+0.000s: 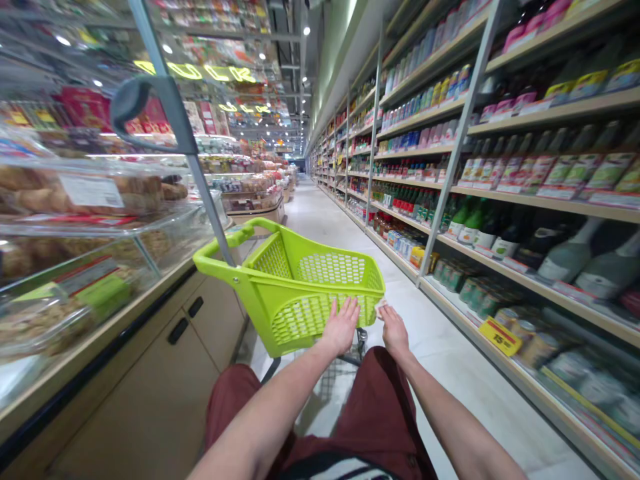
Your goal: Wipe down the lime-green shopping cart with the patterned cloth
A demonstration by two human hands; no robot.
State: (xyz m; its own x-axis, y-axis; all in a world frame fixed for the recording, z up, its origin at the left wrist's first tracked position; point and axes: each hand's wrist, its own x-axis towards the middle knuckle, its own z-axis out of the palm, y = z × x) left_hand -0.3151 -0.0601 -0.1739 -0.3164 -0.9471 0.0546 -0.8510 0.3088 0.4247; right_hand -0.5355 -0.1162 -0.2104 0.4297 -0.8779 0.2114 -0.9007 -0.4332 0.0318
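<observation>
A lime green plastic shopping cart basket with perforated walls stands right before my knees on a wheeled frame. My left hand lies against its near side wall, fingers stretched out and slightly apart. At the basket's right end, my right hand pinches a small pale wipe or cloth between thumb and fingers, close to the corner. Part of the wipe is hidden by the fingers. A grey pole with a dark grey handle rises from the cart's left end.
On the right run long shelves of bottles and cans, with a yellow price tag low down. To the left stands a wooden counter bearing clear bins and packaged baked goods. The tiled aisle floor stretches ahead between them.
</observation>
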